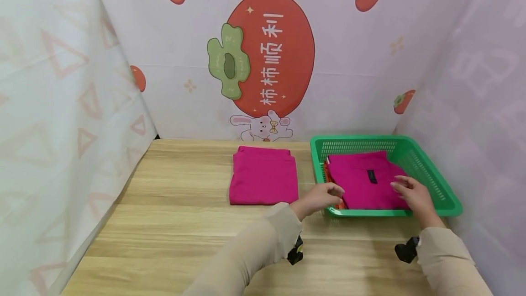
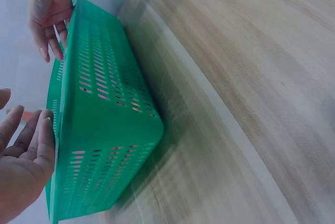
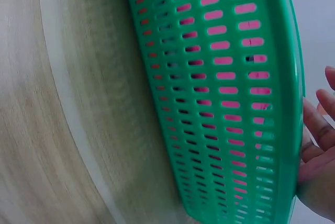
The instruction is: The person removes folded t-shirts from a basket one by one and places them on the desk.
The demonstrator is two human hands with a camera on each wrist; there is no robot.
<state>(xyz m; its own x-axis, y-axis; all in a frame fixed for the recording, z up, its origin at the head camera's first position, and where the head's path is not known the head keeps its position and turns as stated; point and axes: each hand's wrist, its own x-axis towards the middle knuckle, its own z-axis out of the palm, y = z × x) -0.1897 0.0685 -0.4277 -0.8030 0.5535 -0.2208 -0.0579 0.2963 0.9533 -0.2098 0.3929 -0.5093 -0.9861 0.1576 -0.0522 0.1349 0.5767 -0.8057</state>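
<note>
A folded magenta garment with a small black label lies in the green plastic basket. Orange-red cloth shows beneath its left edge. My left hand hovers at the basket's front left corner, fingers loosely bent and holding nothing. Over the garment's right side is my right hand, its fingers relaxed with nothing gripped. In the left wrist view both hands are at the basket's rim, with gaps between the fingers. The right wrist view shows part of the right hand beside the rim.
A second folded magenta garment lies on the wooden table, left of the basket. Printed cloth hangs along the back and both sides. The basket stands close to the right-hand cloth.
</note>
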